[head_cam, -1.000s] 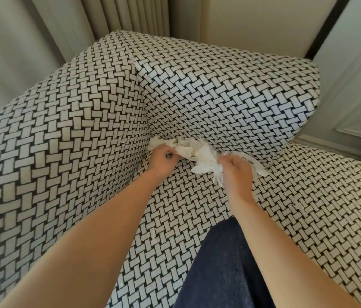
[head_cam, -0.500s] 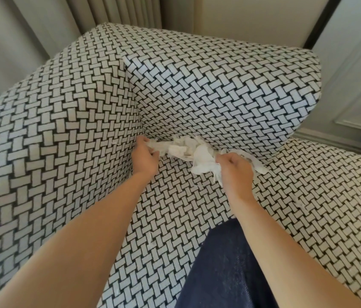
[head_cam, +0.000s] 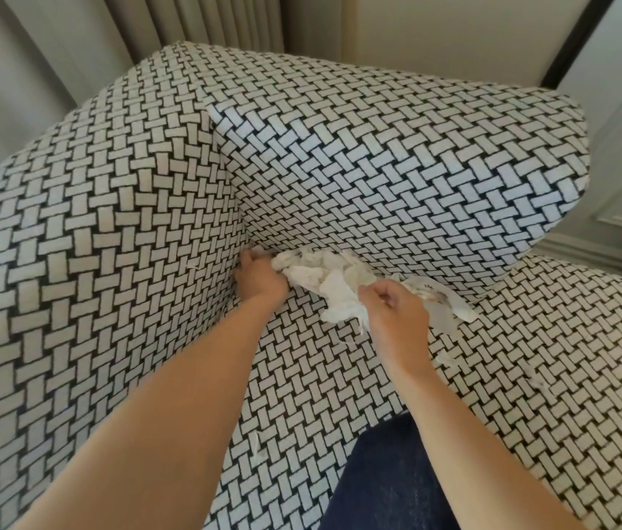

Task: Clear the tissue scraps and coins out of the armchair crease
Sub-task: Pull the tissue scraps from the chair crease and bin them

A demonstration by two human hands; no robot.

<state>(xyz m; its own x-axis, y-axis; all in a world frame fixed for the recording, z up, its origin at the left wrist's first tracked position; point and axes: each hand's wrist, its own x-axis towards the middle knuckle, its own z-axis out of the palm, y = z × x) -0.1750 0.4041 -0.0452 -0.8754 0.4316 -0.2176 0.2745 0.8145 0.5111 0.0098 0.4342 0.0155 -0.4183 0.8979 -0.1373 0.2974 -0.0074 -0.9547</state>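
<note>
In the back crease of the black-and-white basket-weave armchair (head_cam: 378,166) lie crumpled white tissue scraps (head_cam: 324,277); the right hand (head_cam: 393,311) grips them, while the left hand (head_cam: 259,279) digs into the corner, its hold unclear. A hard tug may tear the paper into more tiny shreds (head_cam: 258,451), and unseen coins could slip deeper.

the armchair (head_cam: 378,166) has a black and white woven pattern. a bunch of white tissue scraps (head_cam: 324,277) lies along the crease where the seat meets the back. small white bits (head_cam: 258,449) lie on the seat near the front. a leg in dark blue cloth (head_cam: 389,476) rests on the seat.
</note>
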